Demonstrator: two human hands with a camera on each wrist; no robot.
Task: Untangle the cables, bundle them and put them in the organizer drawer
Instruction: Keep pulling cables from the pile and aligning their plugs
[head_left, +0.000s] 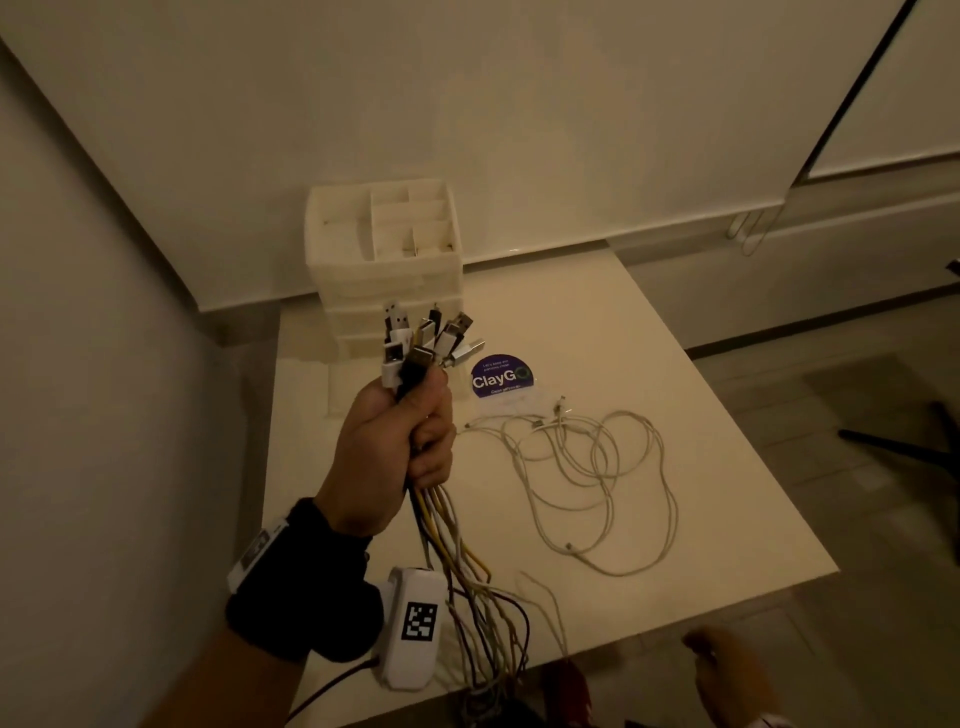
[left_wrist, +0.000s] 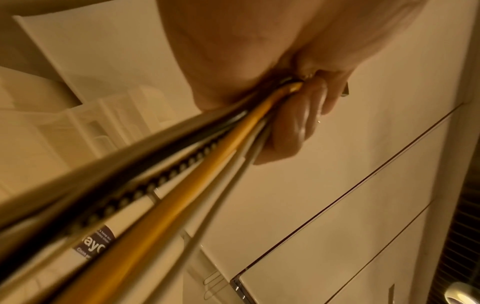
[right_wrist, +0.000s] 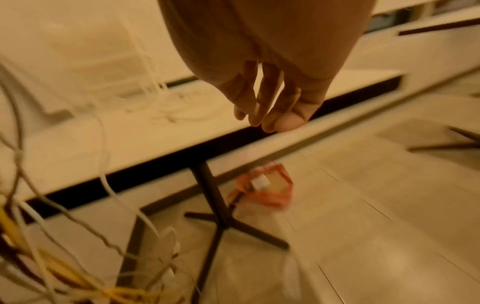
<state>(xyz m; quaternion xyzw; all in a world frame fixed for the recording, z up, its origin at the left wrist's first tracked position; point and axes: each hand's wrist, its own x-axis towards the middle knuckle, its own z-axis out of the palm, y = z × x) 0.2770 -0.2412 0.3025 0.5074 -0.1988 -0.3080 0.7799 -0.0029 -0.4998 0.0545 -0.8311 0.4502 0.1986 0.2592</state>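
My left hand (head_left: 400, 441) grips a thick bundle of cables (head_left: 457, 561) upright in its fist above the table, and their USB plugs (head_left: 426, 338) fan out above the knuckles. In the left wrist view the yellow, black and white cords (left_wrist: 187, 170) run taut from the curled fingers (left_wrist: 291, 127). The loose ends hang tangled below the table's front edge (right_wrist: 64, 277). My right hand (head_left: 727, 665) hangs off the table's front right with relaxed, straight fingers (right_wrist: 270, 102) and holds nothing. White cables (head_left: 597, 467) lie in loose loops on the table. The white organizer (head_left: 384, 260) stands at the back.
A round purple sticker (head_left: 501, 376) lies on the white table (head_left: 727, 493) between the organizer and the loose cables. Walls close in at the left and the back. Below the table are its black cross-shaped foot (right_wrist: 221, 222) and a reddish bag (right_wrist: 262, 187) on the floor.
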